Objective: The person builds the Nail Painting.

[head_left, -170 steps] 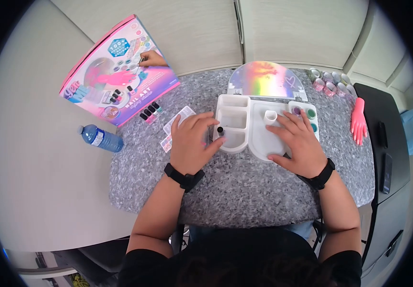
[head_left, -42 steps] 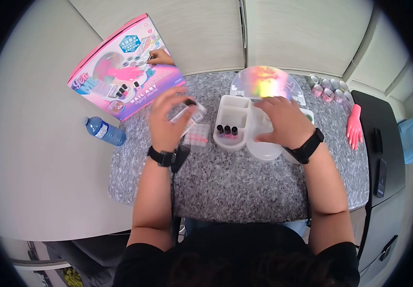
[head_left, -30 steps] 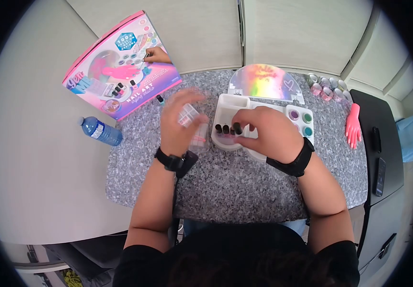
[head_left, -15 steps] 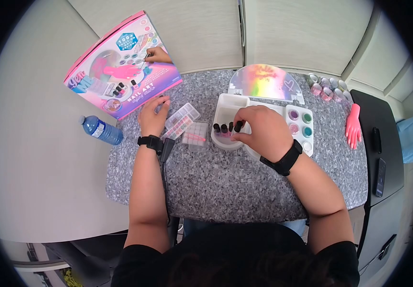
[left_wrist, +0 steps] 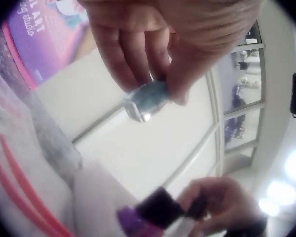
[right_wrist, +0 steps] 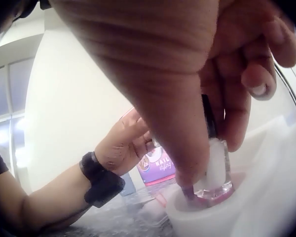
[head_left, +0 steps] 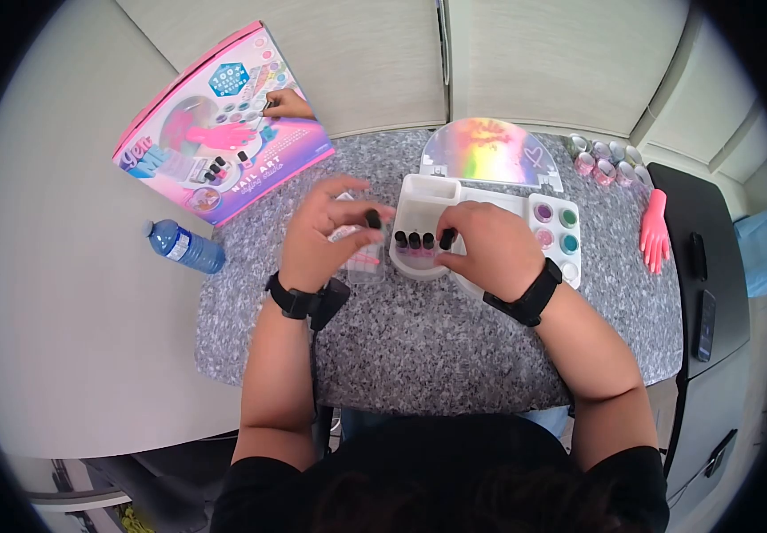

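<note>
My left hand (head_left: pixel 323 234) pinches a black-capped bottle (head_left: pixel 373 219) over the clear cases; its glass (left_wrist: pixel 153 97) looks blue-green in the left wrist view. With thumb and fingers my right hand (head_left: pixel 493 246) grips another black-capped bottle (head_left: pixel 447 238) at the front section of the white organizer (head_left: pixel 424 188). That bottle's glass (right_wrist: pixel 217 168) looks clear or whitish in the right wrist view, low by the organizer's wall. Left of it, several black-capped polish bottles (head_left: pixel 415 242) stand side by side in the same section. A clear case (head_left: pixel 367 269) lies partly under my left hand.
A pink box (head_left: pixel 223 133) stands at the back left, a blue water bottle (head_left: pixel 185 247) in front. Behind the organizer is a shiny rounded panel (head_left: pixel 490 153). Paint pots (head_left: pixel 568 218) sit in its right part; jars (head_left: pixel 606 169) and a pink model hand (head_left: pixel 655 233) stand farther right.
My left hand has come from beside the pink box toward the organizer, now with a bottle between its fingers. The right hand has stayed on its bottle at the front section.
</note>
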Demonstrator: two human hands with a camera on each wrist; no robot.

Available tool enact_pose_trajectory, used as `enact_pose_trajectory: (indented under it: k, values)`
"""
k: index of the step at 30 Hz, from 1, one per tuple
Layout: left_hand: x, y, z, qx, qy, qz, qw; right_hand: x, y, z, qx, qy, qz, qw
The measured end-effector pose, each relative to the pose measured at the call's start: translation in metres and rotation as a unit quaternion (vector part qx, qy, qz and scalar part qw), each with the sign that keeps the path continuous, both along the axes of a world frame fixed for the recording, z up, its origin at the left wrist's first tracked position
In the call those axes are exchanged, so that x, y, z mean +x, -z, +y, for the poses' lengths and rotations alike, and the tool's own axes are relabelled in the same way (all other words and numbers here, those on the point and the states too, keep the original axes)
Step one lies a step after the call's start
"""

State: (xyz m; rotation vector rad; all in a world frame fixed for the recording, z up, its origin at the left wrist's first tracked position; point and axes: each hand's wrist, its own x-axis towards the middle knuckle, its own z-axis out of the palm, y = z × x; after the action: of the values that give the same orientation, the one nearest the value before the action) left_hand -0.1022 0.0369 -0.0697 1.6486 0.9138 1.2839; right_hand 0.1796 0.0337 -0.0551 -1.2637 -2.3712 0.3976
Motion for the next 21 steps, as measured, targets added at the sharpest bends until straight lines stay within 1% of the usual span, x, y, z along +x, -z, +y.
enact_pose_trajectory:
  k: [1, 2, 4, 5, 7, 11, 13, 16, 21]
  values:
    - [0.003, 0.000, -0.003, 0.007, 0.014, 0.071, 0.997, -0.001, 0.002, 0.001, 0.000, 0.001, 0.000, 1.000]
    - [0.007, 0.000, -0.004, 0.007, 0.015, 0.070, 0.997, -0.002, 0.004, 0.002, 0.003, 0.008, 0.008, 1.000]
    - [0.012, 0.002, -0.004, 0.084, 0.070, 0.168, 0.980, -0.005, 0.007, 0.003, 0.007, 0.014, 0.016, 1.000]
    - [0.015, 0.000, -0.004, 0.084, 0.071, 0.167, 0.980, -0.007, 0.009, 0.002, 0.014, 0.015, 0.018, 1.000]
    - [0.018, -0.005, -0.002, 0.197, 0.038, 0.301, 0.932, -0.008, 0.013, 0.002, 0.021, 0.015, 0.018, 0.999]
    - [0.020, 0.000, -0.002, 0.231, 0.007, 0.313, 0.921, -0.008, 0.018, 0.001, 0.047, 0.008, 0.003, 0.999]
    - [0.023, 0.002, -0.001, 0.248, -0.028, 0.332, 0.909, -0.009, 0.018, 0.001, 0.052, 0.008, 0.001, 0.999]
    - [0.025, 0.005, -0.001, 0.247, -0.055, 0.338, 0.907, -0.009, 0.018, 0.001, 0.054, 0.008, -0.007, 0.998]
    - [0.028, 0.007, -0.001, 0.244, -0.057, 0.361, 0.898, -0.008, 0.019, 0.000, 0.054, 0.009, -0.019, 0.998]
